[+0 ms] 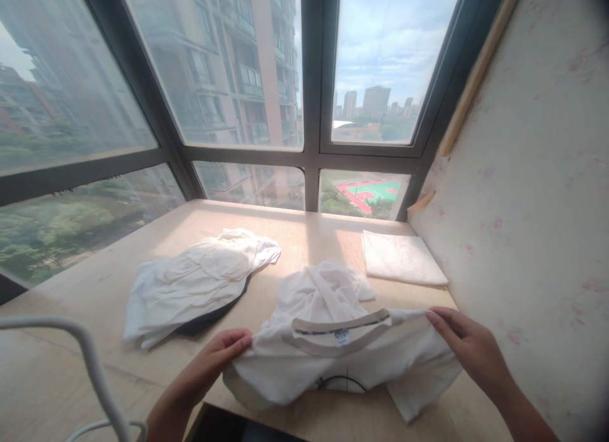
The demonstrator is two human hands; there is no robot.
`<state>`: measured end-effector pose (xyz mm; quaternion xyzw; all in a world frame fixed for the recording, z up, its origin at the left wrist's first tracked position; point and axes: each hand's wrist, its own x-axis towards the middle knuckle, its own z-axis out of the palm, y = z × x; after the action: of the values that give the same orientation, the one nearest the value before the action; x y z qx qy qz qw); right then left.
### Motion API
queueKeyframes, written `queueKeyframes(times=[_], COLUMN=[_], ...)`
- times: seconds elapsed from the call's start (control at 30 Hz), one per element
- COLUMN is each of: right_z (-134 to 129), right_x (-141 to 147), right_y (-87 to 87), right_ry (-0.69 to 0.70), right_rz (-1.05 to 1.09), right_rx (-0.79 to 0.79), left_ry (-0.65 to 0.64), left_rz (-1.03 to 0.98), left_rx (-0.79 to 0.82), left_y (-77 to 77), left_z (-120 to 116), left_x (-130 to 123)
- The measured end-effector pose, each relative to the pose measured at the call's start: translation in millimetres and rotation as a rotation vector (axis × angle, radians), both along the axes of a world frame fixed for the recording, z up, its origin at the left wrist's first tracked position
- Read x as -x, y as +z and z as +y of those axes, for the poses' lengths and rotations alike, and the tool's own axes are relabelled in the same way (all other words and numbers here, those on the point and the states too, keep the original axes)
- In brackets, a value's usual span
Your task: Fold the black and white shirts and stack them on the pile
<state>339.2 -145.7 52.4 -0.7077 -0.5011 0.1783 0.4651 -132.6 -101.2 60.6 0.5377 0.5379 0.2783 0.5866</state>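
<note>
A white T-shirt [276, 369] is stretched sideways between my two hands, its collar and neck label facing up. My left hand [221, 353] pinches the shirt at its left shoulder. At the opposite shoulder, my right hand [469, 340] grips the cloth between thumb and fingers. Part of a dark printed curve shows on the front, below the collar. The shirt's far part lies bunched on the wooden surface beyond the collar. One sleeve hangs down near my right hand.
A loose pile of white clothes [195, 277] with a dark piece underneath lies at the left. A folded white cloth [404, 258] rests by the patterned wall [523, 239]. A white curved tube [90, 359] stands at lower left, and a dark object [238, 426] at the bottom edge. Windows enclose the wooden surface [71, 321].
</note>
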Motion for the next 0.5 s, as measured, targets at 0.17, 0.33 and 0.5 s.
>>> queueKeyframes(times=[0.17, 0.33, 0.5], right_z=[-10.6, -15.4, 3.1], right_x=[-8.6, -14.9, -12.7], right_y=[21.1, 21.4, -9.7], right_ry=[-0.002, 0.036, 0.243], right_rz=[0.016, 0.075, 0.037], right_rx=[-0.027, -0.042, 0.107], left_ry=[0.115, 0.373, 0.203], left_rz=[0.027, 0.104, 0.369], left_rx=[-0.121, -0.505, -0.765], left_y=[17.5, 31.9, -10.6], left_z=[-6.3, -17.2, -8.9], left_x=[-3.8, -3.1, -10.8])
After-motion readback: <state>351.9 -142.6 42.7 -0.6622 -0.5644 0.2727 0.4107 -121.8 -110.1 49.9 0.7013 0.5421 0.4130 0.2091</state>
